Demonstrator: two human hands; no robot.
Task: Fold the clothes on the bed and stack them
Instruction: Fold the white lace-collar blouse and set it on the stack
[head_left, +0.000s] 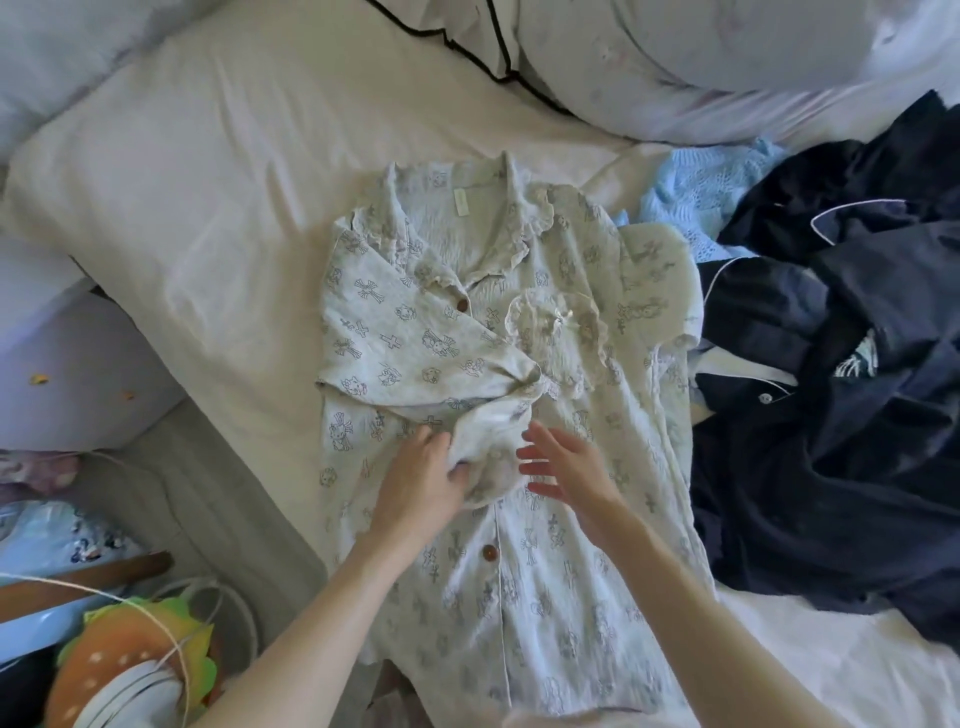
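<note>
On pajama shirt, left hand's grip

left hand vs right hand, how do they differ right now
The left hand pinches the folded-in sleeve cuff of the pajama shirt; the right hand holds nothing. Left fingers curl round cloth; right fingers are straight and spread. Both are over the shirt's middle.

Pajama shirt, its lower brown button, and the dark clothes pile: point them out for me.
pajama shirt (561, 613): head view, lower front panel.
lower brown button (489, 552): head view, the button's face.
dark clothes pile (831, 467): head view, middle of the navy fabric.
</note>
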